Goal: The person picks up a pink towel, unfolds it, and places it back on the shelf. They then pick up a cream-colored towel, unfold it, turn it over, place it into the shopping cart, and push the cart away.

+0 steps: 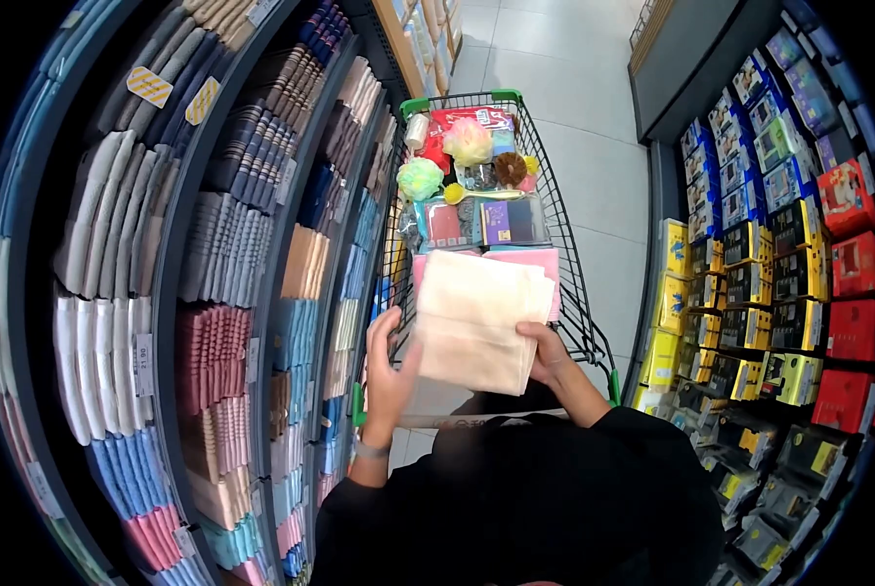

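Observation:
A folded cream towel (471,322) is held over the near end of a shopping cart (566,259). My right hand (549,354) grips its right edge, thumb on top. Beside the towel's left edge is my left hand (388,356), its fingers apart and slightly blurred; whether it touches the cloth is hard to see. Under the towel a pink folded cloth (540,259) shows in the cart. Further up the cart lie a pink-yellow bath puff (468,142), a green bath puff (420,180), a yellow-headed brush (481,194) and flat packages (509,223).
Shelves on the left hold stacks of folded towels (227,249) in many colours, with price tags. Along the right, racks carry boxed goods (794,322) in yellow, black and red packaging. A tiled floor (594,186) runs ahead between them.

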`<state>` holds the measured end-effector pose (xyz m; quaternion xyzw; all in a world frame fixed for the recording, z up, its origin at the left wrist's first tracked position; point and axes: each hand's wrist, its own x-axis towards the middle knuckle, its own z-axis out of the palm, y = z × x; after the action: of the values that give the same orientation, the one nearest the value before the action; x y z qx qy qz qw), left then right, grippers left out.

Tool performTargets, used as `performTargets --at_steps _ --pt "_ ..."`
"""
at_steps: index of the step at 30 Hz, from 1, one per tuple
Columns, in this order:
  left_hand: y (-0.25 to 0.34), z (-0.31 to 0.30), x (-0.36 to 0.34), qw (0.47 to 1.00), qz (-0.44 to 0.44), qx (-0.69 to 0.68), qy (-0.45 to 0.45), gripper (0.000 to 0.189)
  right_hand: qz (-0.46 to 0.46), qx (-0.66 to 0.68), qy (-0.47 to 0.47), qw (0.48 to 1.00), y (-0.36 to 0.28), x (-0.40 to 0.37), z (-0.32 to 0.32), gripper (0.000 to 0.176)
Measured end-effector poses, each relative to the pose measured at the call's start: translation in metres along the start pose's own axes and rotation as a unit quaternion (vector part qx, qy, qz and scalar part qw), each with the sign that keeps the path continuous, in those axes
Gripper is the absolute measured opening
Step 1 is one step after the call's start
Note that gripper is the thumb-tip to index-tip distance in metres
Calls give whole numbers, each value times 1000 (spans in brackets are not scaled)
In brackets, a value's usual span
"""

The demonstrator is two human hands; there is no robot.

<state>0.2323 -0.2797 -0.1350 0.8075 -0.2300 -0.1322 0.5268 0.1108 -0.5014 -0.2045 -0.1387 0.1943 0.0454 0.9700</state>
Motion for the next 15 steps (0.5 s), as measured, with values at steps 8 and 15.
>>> performTargets --at_steps 8,15 --pt "-51 33 -2 905 -248 -325 -115 49 19 -97 139 985 0 23 -15 53" --pt "-120 57 19 884 -318 -316 -129 48 -37 -180 162 970 12 73 -69 47"
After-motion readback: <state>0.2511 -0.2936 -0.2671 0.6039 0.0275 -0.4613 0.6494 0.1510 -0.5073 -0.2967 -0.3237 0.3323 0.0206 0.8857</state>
